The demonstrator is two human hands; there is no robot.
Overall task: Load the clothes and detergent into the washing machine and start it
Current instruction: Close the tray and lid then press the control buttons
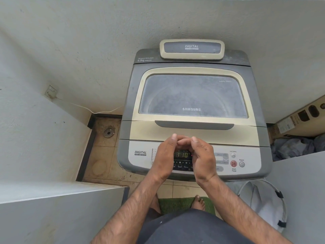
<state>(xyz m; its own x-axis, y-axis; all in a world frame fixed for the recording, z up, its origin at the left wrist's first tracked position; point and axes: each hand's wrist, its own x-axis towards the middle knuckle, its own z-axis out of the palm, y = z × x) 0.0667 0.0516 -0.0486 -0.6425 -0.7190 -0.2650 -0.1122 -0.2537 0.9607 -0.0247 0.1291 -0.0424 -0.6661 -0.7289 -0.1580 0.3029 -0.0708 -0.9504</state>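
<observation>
A grey and cream top-loading washing machine [193, 120] stands against the wall with its lid [193, 95] closed. Its control panel [140, 155] faces me, and the lit display [182, 154] reads 1:10. My left hand [164, 155] and my right hand [203, 157] hover side by side above the panel, fingers loosely curved toward each other and touching at the tips, holding nothing. The red start/pause button [233, 163] and the power button [242, 164] lie to the right of my right hand. No clothes or detergent are in sight on the machine.
A white laundry basket [263, 201] sits on the floor at the right. Grey cloth [295, 145] and a cardboard box [299, 118] lie beyond the right wall. A floor drain [108, 132] is left of the machine. White walls close in on both sides. My feet stand on a green mat [177, 205].
</observation>
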